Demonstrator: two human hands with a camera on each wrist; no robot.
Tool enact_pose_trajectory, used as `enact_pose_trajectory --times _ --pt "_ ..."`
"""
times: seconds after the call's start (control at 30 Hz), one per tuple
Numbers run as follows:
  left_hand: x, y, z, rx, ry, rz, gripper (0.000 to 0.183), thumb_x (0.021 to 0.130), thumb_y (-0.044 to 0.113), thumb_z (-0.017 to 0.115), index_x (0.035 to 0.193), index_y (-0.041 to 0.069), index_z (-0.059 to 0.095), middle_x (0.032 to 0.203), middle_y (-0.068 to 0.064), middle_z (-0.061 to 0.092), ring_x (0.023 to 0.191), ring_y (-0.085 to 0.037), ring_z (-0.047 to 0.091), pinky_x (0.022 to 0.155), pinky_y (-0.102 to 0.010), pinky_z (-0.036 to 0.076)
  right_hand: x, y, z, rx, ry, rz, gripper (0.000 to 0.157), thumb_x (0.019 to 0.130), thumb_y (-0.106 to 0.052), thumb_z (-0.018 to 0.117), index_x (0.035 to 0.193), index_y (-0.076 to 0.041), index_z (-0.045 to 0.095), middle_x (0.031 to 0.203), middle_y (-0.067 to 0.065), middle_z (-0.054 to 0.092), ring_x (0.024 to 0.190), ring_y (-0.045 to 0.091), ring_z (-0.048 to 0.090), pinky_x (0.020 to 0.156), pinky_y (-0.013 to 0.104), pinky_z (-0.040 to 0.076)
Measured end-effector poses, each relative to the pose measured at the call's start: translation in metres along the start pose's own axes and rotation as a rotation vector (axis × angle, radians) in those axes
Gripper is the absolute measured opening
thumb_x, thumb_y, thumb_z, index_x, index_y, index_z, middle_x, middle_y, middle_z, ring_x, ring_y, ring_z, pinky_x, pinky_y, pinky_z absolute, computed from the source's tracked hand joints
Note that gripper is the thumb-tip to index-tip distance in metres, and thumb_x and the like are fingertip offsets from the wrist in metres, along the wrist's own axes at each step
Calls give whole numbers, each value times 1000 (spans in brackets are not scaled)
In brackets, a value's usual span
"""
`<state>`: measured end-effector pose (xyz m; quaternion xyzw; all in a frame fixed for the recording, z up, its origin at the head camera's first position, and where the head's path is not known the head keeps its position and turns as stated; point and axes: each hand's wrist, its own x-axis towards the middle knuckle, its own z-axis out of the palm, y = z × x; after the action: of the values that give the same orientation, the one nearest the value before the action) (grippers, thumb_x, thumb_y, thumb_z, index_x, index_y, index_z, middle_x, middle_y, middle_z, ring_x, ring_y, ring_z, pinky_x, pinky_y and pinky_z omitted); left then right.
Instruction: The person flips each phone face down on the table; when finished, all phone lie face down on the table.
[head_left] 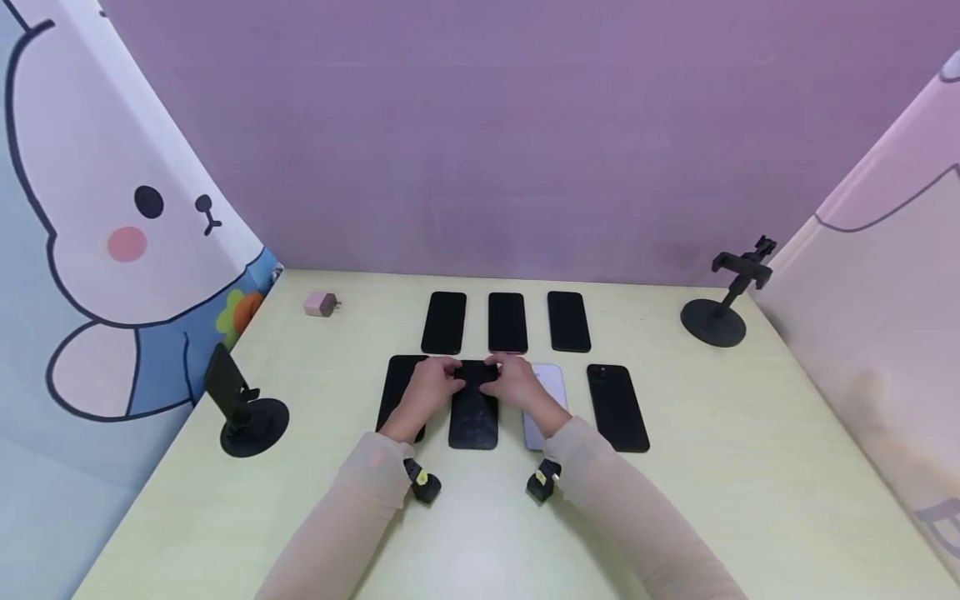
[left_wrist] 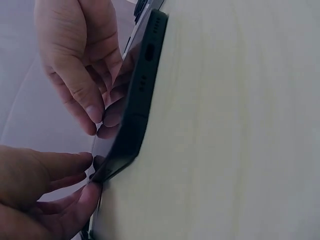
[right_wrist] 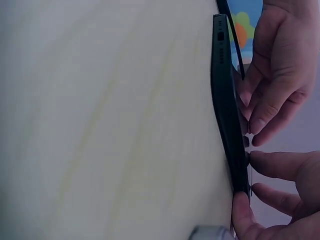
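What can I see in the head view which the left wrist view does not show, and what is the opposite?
Only the head view shows the pink plug adapter, the black stand on the left, the black stand on the right, and the cartoon animal.

Only the left wrist view shows the port and the small holes in the edge of the dark phone.

Both show the left hand and the right hand at that phone, and the pale tabletop.

Two hands (left_wrist: 82, 50) (left_wrist: 37, 190) at a dark phone (left_wrist: 135, 100), pale wood-grained tabletop (left_wrist: 230, 125)
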<state>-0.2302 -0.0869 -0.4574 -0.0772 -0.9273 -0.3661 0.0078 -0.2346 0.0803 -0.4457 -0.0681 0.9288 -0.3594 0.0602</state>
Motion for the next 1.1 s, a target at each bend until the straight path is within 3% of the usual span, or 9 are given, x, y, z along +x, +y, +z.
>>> enact_pose_trajectory --times 0.27,0.6,0.83,1.1 --pt "0 2 1 5 -2 -22 28 84 7 76 111 -1 72 94 -10 70 86 -22 64 78 -37 52 0 0 -3 34 -15 42 43 78 -8 80 119 -4 67 108 17 67 101 27 62 84 37 49" --pt "1 3 1 9 -29 -41 29 85 8 75 113 0 71 94 -9 70 85 -20 63 78 -36 51 1 5 -6 169 -22 83 42 79 -4 79 119 -2 67 106 16 66 96 26 62 77 34 51" --pt "3 4 3 -21 -44 -27 26 87 8 73 111 -1 71 88 -7 69 77 -18 60 71 -34 50 -1 5 -11 323 8 120 42 81 -2 75 122 -3 66 118 15 63 109 27 58 86 35 50" --pt "2 6 7 -99 -58 -27 28 89 11 72 115 0 70 96 -9 70 80 -17 61 73 -33 51 -5 8 -17 433 10 90 40 82 2 72 122 1 66 118 16 65 97 25 65 74 31 53"
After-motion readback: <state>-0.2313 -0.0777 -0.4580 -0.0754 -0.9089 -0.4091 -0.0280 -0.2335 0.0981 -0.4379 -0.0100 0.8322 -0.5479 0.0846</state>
